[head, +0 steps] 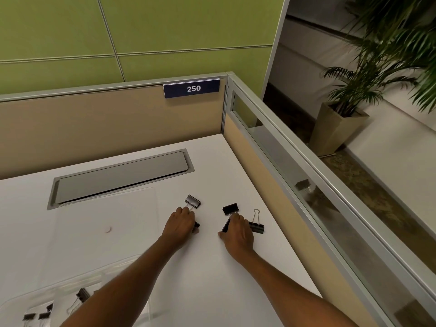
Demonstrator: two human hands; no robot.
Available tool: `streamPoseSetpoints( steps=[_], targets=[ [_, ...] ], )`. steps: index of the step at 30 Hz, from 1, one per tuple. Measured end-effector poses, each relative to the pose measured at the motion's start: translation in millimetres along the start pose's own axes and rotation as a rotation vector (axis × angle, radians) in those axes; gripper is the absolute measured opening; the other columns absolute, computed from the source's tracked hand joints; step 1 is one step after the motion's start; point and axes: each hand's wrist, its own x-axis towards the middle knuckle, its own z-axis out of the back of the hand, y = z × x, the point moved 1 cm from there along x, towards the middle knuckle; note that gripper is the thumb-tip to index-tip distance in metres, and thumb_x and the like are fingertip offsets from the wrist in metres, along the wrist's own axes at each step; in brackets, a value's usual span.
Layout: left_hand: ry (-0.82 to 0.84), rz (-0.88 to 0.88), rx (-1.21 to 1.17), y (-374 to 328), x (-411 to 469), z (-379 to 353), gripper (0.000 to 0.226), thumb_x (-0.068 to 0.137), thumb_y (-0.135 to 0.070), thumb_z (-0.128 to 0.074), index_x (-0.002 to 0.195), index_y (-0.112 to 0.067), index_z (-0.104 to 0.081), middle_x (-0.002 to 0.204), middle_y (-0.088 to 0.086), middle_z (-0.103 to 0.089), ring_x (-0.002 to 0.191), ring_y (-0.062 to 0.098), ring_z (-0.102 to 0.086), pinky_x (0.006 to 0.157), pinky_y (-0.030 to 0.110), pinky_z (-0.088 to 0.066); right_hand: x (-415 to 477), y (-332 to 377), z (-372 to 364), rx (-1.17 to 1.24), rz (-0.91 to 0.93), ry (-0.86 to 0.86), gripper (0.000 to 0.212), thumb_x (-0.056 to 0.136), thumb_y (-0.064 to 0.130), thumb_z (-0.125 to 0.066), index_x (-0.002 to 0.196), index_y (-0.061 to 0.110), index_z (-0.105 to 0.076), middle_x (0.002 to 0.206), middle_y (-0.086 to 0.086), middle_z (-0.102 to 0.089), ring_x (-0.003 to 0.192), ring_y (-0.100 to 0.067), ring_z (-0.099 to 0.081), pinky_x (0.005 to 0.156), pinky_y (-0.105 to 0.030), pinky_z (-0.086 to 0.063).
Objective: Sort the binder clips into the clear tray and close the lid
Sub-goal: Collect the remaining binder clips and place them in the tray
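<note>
Figure. Gathering loose binder clips from the desk (pixel 212 267). Four clips lie in a loose cluster at about one o'clock from the desk's middle. My left hand (pixel 180 224) is curled over a small black clip (pixel 196 226), of which only an edge shows at its three o'clock side; its fingertips touch the wire handles of the silver-sheened clip (pixel 193 202) lying just beyond at twelve o'clock. I judge the hand to be clenched on the small clip, though the contact itself is hidden. My right hand (pixel 237 233) pinches a flat black clip (pixel 226 226) that juts out at its ten o'clock; a second black clip (pixel 230 208) rests just beyond at eleven o'clock, and a clip with its handle raised (pixel 257 226) sits touching the hand at three o'clock.

The clear tray (pixel 14 300) lies at seven o'clock, well apart, with several clips (pixel 82 295) already inside; its clear lid (pixel 106 232) rests flat between tray and cluster.

To do this step well, I should grip each clip by its body rather than its loose handles, secure both before lifting, and carry them over the lid without dragging it.
</note>
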Motion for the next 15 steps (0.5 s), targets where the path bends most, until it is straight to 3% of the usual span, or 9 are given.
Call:
streamPoseSetpoints(
  steps=[3,7,12,15],
  targets=[
    [-0.005,-0.032,0.071,-2,-4,-6,0.043,0.053,-0.034,-0.087,0.065,-0.011,-0.052,0.062,0.007,-0.055,0.056,0.024,-0.051,0.048,0.030,-0.039,-3,2,-1,0.145,0.009,0.000,0.058,0.074,0.026,-0.075,0.120,0.009,-0.045,0.115,-0.008,-0.056,0.108,-0.027,-0.055,0.087,-0.033,-0.046],
    [-0.038,-0.037,0.092,-6,-6,-5,0.044,0.052,-0.033,-0.086,0.066,-0.011,-0.050,0.059,0.007,-0.053,0.052,0.024,-0.049,0.046,0.027,-0.033,-4,6,2,0.315,0.011,0.043,0.062,0.075,0.025,-0.074,0.127,0.011,-0.045,0.122,-0.008,-0.050,0.111,-0.027,-0.054,0.089,-0.034,-0.048],
    [0.002,0.052,-0.081,-10,-9,3,0.032,0.074,-0.027,-0.074,0.088,-0.006,-0.053,0.087,0.013,-0.057,0.079,0.031,-0.051,0.060,0.034,-0.034,-1,12,5,0.453,-0.076,0.099,0.063,0.071,0.027,-0.078,0.125,0.013,-0.048,0.121,-0.006,-0.053,0.108,-0.023,-0.056,0.089,-0.035,-0.050],
    [-0.005,0.085,-0.225,-8,-13,4,0.024,0.080,-0.023,-0.065,0.092,-0.003,-0.057,0.097,0.015,-0.056,0.090,0.033,-0.050,0.065,0.035,-0.037,0,16,9,0.690,-0.217,0.169,0.057,0.067,0.027,-0.082,0.113,0.014,-0.051,0.107,-0.006,-0.060,0.094,-0.022,-0.060,0.074,-0.032,-0.052]
  ],
)
